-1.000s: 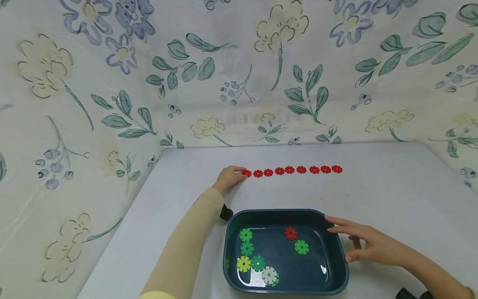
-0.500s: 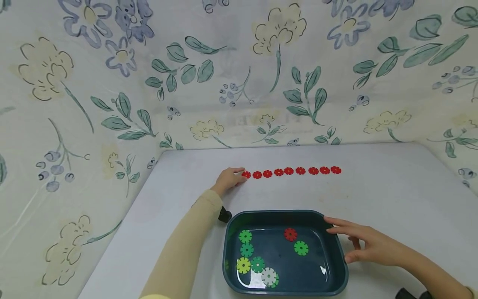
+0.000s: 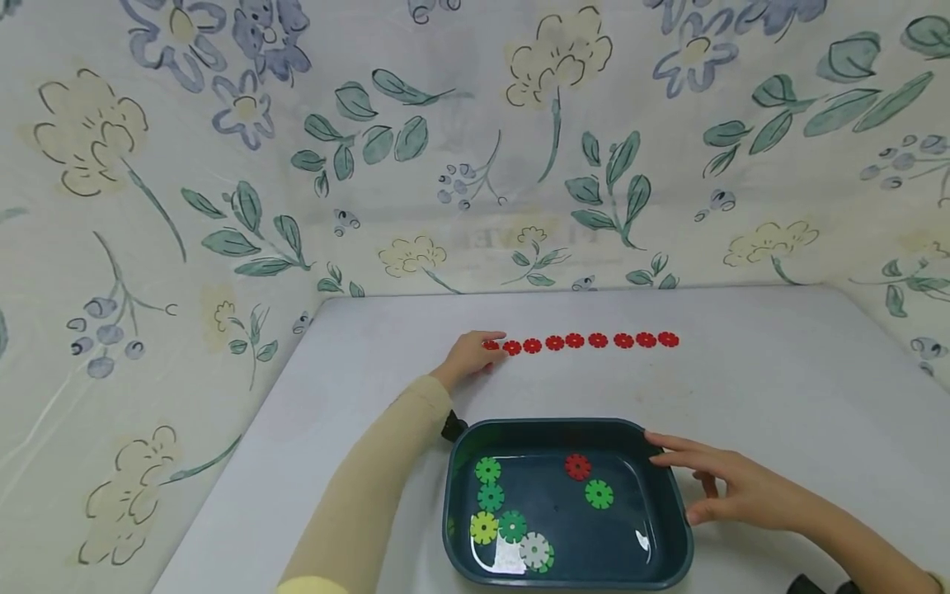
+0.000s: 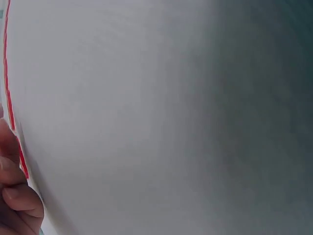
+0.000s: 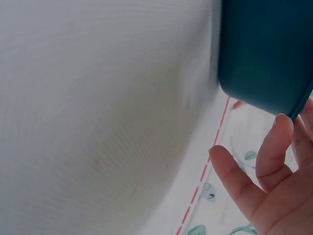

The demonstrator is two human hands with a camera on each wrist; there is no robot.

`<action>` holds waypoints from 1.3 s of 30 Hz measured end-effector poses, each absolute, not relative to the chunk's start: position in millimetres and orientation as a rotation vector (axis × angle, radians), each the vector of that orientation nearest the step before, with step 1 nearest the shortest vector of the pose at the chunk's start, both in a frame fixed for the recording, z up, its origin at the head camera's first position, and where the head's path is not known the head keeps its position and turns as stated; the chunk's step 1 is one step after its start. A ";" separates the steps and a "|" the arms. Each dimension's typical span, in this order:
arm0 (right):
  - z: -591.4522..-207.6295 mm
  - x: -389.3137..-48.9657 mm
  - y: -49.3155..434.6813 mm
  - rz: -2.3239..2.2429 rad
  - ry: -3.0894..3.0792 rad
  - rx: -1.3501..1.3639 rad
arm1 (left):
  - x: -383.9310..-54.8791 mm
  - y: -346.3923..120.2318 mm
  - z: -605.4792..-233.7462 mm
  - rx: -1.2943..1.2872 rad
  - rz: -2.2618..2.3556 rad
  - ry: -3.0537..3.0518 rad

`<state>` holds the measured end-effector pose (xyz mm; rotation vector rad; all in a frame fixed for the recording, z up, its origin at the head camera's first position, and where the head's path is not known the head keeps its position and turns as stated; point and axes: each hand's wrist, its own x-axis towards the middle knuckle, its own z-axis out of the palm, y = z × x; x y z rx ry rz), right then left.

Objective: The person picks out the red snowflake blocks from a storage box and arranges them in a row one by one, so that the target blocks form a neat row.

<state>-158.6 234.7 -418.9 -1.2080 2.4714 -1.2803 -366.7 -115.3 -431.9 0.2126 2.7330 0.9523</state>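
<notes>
A row of several red notched plastic discs [image 3: 597,340] lies flat across the far part of the white table. My left hand [image 3: 466,356] is at the row's left end, its forefinger and thumb reaching either side of the leftmost red disc [image 3: 491,346] towards the second red disc [image 3: 512,348]. In the left wrist view, curled fingers [image 4: 19,196] show beside the row's red edges; no firm grip is visible. My right hand [image 3: 742,487] rests its fingertips on the right rim of a dark blue tray [image 3: 567,575], fingers mostly extended, thumb near the tray's outer wall.
Inside the tray lie one red disc [image 3: 578,467], several green discs [image 3: 599,494], a yellow disc [image 3: 485,527] and a white disc [image 3: 535,549]. Flower-patterned cloth [image 3: 460,148] stands behind and left of the table [image 3: 779,396].
My left hand has shifted slightly to the right, its fingertips passing over the leftmost disc to the second one. The right hand and the tray have stayed in place.
</notes>
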 end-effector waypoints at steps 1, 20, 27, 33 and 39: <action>-419.3 -158.5 234.9 -1.282 2.465 -1.209 | -367.3 -113.6 -433.3 0.217 0.939 2.727; -423.4 -153.2 232.9 -1.270 2.492 -1.198 | -373.2 -99.5 -439.9 0.140 0.873 2.677; -424.0 -152.1 230.9 -1.264 2.514 -1.194 | -372.3 -100.7 -438.6 0.105 0.887 2.674; -423.1 -152.5 230.2 -1.249 2.525 -1.192 | -372.1 -101.8 -437.9 0.110 0.881 2.673; -422.6 -153.0 230.3 -1.255 2.509 -1.189 | -374.5 -106.7 -432.8 0.172 0.948 2.646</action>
